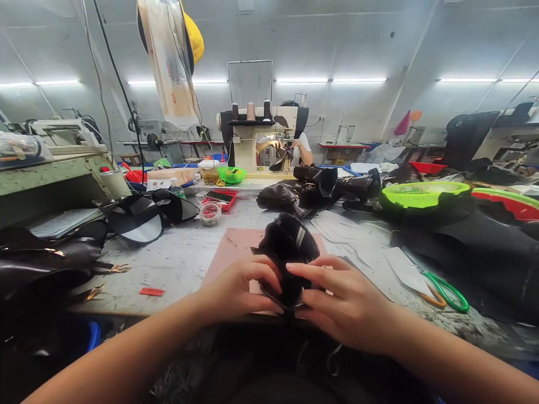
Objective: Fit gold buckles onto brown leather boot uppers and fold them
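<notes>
A black leather shoe upper (290,238) stands over a pink mat (225,247) at the table's near edge, its opening facing me. My left hand (248,286) grips the left side of its rim, thumb below and fingers curled inside. On the right side my right hand (332,297) holds the rim, with the index finger reaching across the opening. Both thumbs are close together at the lower edge. The inside of the piece is dark, and details there are hidden.
More black leather pieces (311,191) lie behind the mat. Green-handled scissors (446,292) and a green basket (425,193) are at right. A red tray (227,202) and a small red strip (152,292) are at left. A person works at a sewing machine (248,146) beyond.
</notes>
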The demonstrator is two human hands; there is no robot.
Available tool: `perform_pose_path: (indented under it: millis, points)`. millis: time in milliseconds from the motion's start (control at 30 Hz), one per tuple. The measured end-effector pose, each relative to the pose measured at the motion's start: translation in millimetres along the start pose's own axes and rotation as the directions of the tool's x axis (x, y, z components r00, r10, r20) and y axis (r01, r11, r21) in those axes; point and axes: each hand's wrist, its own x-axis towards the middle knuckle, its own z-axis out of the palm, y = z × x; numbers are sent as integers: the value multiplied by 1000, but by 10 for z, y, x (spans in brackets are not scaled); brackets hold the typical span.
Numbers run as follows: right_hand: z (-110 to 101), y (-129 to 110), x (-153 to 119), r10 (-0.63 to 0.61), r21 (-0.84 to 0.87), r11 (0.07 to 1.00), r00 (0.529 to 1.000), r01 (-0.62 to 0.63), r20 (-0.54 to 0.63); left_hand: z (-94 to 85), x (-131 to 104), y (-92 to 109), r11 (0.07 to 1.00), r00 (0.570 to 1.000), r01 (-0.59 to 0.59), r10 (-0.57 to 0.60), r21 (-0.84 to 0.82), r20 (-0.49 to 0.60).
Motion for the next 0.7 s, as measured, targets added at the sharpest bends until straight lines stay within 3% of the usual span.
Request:
perform_pose_path:
  millis: [100, 267, 400, 500, 567, 633, 700]
  points:
    - [-37, -42, 39, 84, -14, 996, 995, -83, 52, 28, -10, 17, 994, 995, -89, 91, 58, -39]
    - [-133, -72, 109, 162, 53, 983, 960, -178, 229, 66, 2, 25, 989, 989, -151, 151, -8, -3]
    - [-203, -16, 92, 219, 15, 973, 949, -228, 226, 129, -33, -66, 964, 996, 20, -44, -265, -84]
    - [-193, 18, 50, 188, -42, 982, 961, -183, 201, 192, -43, -94, 858, 946, 140, -264, -495, -189]
    - [-158, 29, 27, 145, -70, 988, 971, -134, 188, 230, -19, -63, 826, 908, 225, -369, -517, -195]
    - [-126, 34, 17, 116, -97, 990, 978, -100, 174, 259, 23, -11, 842, 903, 254, -383, -476, -196]
    - [-114, 38, 20, 101, -116, 990, 981, -83, 164, 280, 63, 32, 881, 916, 183, -314, -435, -249]
